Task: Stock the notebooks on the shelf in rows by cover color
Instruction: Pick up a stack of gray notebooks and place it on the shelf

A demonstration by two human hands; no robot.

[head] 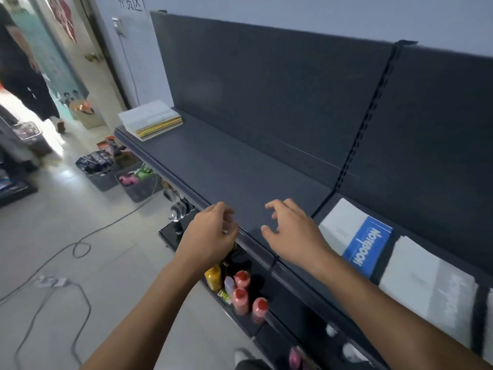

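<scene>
Head view is showing a blue notebook (369, 245) at the right of the frame, its cover reading "Notebook" in white letters, lying flat among white notebooks (426, 287) on the smooth, dark grey shelf (240, 166). At lower centre the left hand (210, 231) is hovering over the shelf's front lip and the right hand (290, 231) over its bare surface, each with fingers loosely curled and parted, gripping nothing. A flat stack of notebooks (150, 120), white on top with yellow edges beneath, is sitting at the shelf's far end in the upper left.
</scene>
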